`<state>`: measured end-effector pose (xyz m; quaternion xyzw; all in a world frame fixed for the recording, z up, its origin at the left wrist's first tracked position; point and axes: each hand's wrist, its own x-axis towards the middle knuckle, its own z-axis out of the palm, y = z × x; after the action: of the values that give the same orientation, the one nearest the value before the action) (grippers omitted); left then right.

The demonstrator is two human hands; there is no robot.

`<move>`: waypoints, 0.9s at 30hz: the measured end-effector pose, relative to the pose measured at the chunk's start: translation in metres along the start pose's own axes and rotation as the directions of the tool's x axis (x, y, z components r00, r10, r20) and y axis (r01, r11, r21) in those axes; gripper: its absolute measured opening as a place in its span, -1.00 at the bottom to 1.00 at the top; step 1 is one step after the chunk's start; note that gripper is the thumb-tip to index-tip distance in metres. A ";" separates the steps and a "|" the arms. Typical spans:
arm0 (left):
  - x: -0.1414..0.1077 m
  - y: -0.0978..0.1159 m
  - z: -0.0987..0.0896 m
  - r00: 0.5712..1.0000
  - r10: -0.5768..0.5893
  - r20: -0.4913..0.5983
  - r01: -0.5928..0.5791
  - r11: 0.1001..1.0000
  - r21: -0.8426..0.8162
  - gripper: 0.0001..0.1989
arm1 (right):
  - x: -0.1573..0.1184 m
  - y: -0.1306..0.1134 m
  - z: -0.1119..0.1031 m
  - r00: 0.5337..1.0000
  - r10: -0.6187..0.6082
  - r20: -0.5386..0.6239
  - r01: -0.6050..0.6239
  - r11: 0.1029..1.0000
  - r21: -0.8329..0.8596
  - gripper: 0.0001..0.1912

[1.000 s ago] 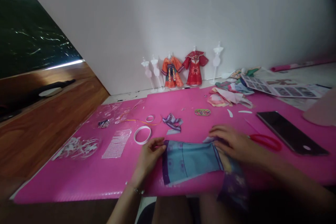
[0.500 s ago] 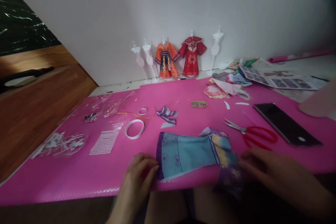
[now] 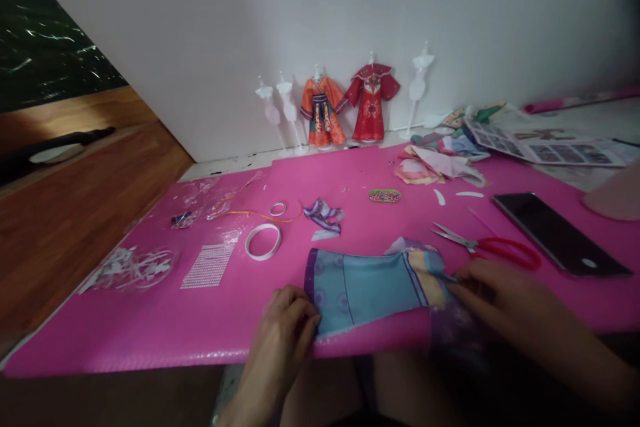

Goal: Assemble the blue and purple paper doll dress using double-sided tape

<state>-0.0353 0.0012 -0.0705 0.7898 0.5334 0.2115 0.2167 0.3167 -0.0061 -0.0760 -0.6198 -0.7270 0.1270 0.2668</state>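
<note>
A pale wall (image 3: 200,27) stands behind the pink mat (image 3: 210,330); at the mat's near edge, in front of the person, lies the blue cloth (image 3: 375,287), its printed side up, with a dark purple border at one end and a cream-and-blue section at the other. The left hand (image 3: 287,330) has its fingers curled, thumb and fingertips nipped together on the cloth's purple-bordered end; the right hand (image 3: 505,293) is nearly closed, thumb and finger pinching the opposite end, where a dark flowered part blurs below the mat's edge.

Just beyond the cloth's right end I see the red-handled scissors (image 3: 474,244), blades parted; farther right of it is a black phone (image 3: 560,233). Beyond the cloth's left end lies a purple scrap (image 3: 325,217); left of the cloth are a white ring (image 3: 263,258) and a bead sheet (image 3: 209,267); well behind it, an orange outfit (image 3: 323,113) and a red outfit (image 3: 371,103) stand on little forms.
</note>
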 end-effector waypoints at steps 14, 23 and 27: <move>0.001 0.001 -0.002 1.000 0.017 0.007 -0.017 0.999 0.034 -0.84 | 0.007 -0.007 -0.006 0.994 0.111 -0.003 -0.111 0.994 0.022 -0.69; 0.011 0.002 -0.005 0.998 0.032 -0.058 -0.030 0.999 0.035 -0.84 | 0.034 -0.009 -0.005 0.996 0.063 -0.064 -0.071 0.989 -0.132 -0.70; 0.017 0.004 -0.001 0.997 0.075 -0.030 -0.072 0.993 0.094 -0.85 | 0.040 -0.003 0.000 0.996 0.092 -0.020 -0.094 0.969 -0.227 -0.76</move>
<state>-0.0274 0.0160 -0.0656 0.8144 0.5169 0.2075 0.1628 0.3106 0.0323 -0.0653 -0.6802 -0.7057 0.0524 0.1911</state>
